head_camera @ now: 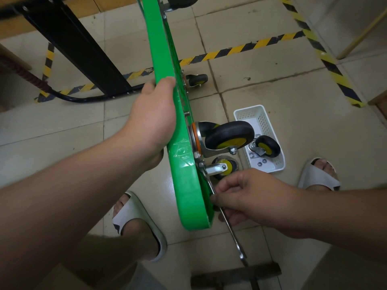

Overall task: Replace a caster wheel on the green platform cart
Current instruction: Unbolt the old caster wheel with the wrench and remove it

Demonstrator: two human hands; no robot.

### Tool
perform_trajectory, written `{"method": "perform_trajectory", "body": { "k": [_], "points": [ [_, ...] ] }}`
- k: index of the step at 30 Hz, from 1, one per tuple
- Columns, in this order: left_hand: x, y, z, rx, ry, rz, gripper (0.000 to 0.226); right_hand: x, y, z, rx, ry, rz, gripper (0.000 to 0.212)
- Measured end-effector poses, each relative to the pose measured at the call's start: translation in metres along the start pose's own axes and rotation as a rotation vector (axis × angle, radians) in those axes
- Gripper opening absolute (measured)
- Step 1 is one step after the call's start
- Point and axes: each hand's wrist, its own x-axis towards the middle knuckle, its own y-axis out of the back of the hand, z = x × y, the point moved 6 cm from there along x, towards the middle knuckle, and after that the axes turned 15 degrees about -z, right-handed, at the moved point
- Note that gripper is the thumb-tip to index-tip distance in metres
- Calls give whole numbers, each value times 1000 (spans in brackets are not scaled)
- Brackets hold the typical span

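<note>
Right of the upright cart, the mounted caster, the wrench and the white basket crowd the space; farther right the floor is free. On the left, a black leg blocks.

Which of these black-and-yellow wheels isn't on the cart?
The wheel lying in the white basket on the floor, right of the green cart, with loose nuts beside it. The other wheels sit against the cart's underside.
</note>
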Motion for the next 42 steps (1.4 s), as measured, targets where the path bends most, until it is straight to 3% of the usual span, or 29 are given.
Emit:
{"method": "perform_trajectory", "body": {
  "k": [14, 21, 27, 36, 42],
  "points": [
    [2, 1, -2, 9, 3, -13, 39, 15, 5, -1, 42, 90, 16, 11],
    [2, 0, -2, 17, 5, -11, 41, 29, 21, -2, -205, 169, 105, 9],
    [1, 0, -2, 9, 14, -15, 39, 34, 25, -13, -295, 244, 125, 20],
    [2, 1, -3, 16, 7, -25, 42, 33, 30, -7, -361, 160, 152, 13],
    [1, 2, -3, 28, 18, -23, 42, 17, 22, 7, -214, 35, 122, 5]
  ]
}}
